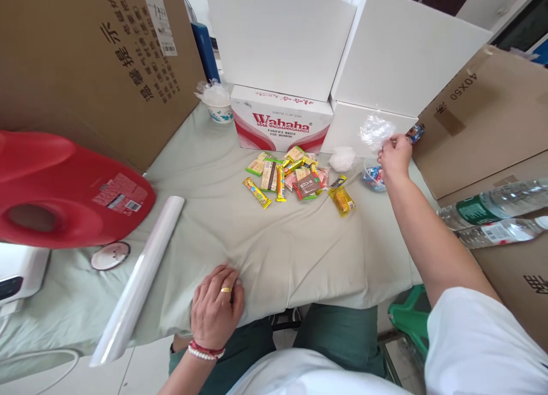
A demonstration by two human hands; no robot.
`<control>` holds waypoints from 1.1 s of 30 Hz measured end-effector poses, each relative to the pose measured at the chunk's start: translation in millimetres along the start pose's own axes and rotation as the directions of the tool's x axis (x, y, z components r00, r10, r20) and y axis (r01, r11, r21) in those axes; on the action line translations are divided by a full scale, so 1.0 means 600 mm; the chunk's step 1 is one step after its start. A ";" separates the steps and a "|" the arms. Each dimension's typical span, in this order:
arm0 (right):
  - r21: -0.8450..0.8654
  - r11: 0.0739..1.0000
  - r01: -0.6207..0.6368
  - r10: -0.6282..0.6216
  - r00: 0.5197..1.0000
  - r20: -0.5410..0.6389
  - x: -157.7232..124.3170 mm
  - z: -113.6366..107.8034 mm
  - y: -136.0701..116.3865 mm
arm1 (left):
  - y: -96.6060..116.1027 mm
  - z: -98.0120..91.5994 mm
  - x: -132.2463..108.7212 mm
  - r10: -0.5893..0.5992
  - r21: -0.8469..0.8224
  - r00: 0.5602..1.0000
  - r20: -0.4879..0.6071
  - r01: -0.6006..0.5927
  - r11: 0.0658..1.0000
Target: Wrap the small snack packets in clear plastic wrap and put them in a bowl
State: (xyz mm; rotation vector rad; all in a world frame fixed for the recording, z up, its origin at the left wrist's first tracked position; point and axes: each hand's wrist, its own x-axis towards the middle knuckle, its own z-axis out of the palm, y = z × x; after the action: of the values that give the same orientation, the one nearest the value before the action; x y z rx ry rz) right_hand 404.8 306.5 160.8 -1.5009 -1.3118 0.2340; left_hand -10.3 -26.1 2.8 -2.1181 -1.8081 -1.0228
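My right hand point(394, 155) reaches to the back right of the table, its fingers pinched on a piece of crinkled clear plastic film point(375, 131). Just below it sits a small clear bowl point(367, 165) with blue-wrapped packets point(375, 177) inside, partly hidden by the hand. A bunched white plastic piece point(342, 158) lies left of the bowl. Near the front edge, my left hand point(217, 305) rests on the cloth, fingers curled in, with nothing visible in it. Between the hands is a pile of wrapped snacks point(269, 175), with a yellow packet point(342, 201) at its right.
A Wahaha carton point(281, 124) and white boxes point(372, 52) stand behind the snacks. Leftward are a patterned paper bowl point(220, 114), a red jug point(68, 184), a film roll point(139, 281) and a round lid point(110, 256). Plastic bottles point(492, 206) lie beside cardboard at right.
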 end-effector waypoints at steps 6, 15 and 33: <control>0.474 0.678 -0.562 0.301 0.800 0.518 -0.250 -0.053 -0.066 | 0.056 -0.018 0.021 -0.342 -0.532 0.928 0.145 0.365 0.764; 0.085 0.985 -0.152 0.080 0.828 0.556 -0.567 -0.032 -0.088 | 0.181 0.050 0.090 -0.409 -0.744 0.654 0.637 0.661 -0.100; 0.504 0.463 -0.729 0.419 0.682 0.600 -0.554 -0.044 -0.089 | 0.174 0.003 0.060 -0.225 -0.654 0.853 0.471 0.508 0.560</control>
State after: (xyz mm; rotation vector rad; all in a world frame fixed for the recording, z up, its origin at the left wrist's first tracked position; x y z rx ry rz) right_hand 268.3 15.5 57.8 -1.1556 -0.7357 1.4378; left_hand 87.6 -22.2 53.4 -2.5152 -2.3628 -1.9402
